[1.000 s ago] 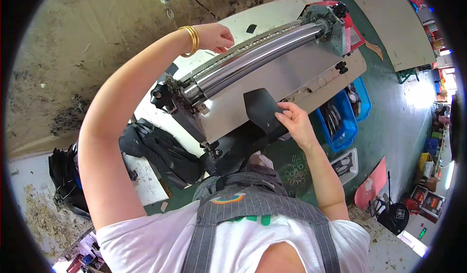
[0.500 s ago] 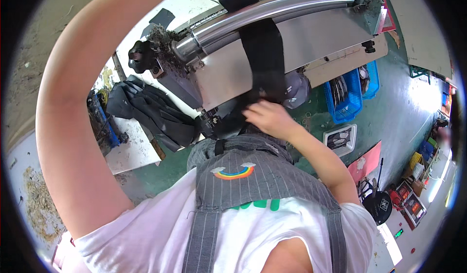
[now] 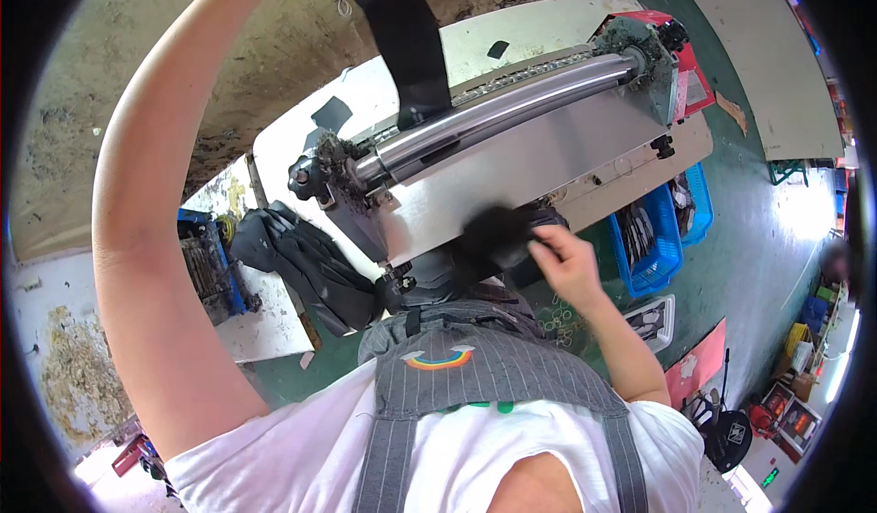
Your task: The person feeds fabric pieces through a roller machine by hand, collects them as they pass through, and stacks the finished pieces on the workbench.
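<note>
One black strip [image 3: 402, 42] seems nearly rolled through; an unfed dark piece [image 3: 491, 236] is pinched by the right hand [image 3: 568, 264]; left grip unseen.

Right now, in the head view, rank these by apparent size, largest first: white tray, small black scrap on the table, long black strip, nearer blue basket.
1. Long black strip
2. Nearer blue basket
3. White tray
4. Small black scrap

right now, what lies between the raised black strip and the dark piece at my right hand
In the head view, the metal roller and the flat metal plate lie between the black strip and the dark piece.
</note>
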Demonstrator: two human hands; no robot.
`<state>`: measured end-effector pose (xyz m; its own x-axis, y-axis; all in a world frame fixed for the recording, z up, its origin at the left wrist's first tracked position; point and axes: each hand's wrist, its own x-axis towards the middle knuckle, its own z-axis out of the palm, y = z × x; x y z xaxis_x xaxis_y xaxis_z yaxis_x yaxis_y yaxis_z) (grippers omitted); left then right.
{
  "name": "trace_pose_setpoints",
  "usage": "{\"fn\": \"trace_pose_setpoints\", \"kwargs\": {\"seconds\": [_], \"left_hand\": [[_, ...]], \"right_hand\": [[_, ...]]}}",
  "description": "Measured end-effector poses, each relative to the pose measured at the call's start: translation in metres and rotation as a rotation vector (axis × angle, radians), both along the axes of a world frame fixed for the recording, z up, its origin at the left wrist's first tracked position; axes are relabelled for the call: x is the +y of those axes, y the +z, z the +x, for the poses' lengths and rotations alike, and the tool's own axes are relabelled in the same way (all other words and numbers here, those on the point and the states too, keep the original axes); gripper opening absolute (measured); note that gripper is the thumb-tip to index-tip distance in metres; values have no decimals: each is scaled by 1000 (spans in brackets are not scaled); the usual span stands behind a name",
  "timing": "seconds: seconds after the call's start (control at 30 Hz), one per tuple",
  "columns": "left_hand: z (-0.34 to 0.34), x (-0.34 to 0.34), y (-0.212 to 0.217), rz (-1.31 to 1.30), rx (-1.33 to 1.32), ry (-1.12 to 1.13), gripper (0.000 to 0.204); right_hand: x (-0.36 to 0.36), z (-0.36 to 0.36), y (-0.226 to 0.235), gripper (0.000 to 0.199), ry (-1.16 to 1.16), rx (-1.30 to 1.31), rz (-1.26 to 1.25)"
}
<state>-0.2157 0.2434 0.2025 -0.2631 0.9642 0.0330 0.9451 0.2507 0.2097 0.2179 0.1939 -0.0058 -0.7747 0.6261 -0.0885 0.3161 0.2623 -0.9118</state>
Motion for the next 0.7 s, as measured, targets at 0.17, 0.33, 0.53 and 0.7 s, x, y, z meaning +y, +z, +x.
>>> {"fn": "trace_pose_setpoints", "kwargs": {"seconds": [0.17,0.33,0.53,0.7], "left_hand": [[-69,6,-55,120,496,-123,13],[-7,19,-145,-232,103,-243,19],[71,30,-208,-609,-432,-346,62],[49,25,-212,-341,-586,-189,40]], "right_hand": [[22,35,8,24,-249,4,-585],[37,21,14,26,-342,28,-591],[66,-58,-7,24,-214,-26,-118],[1,-40,-47,21,475,167,641]]}}
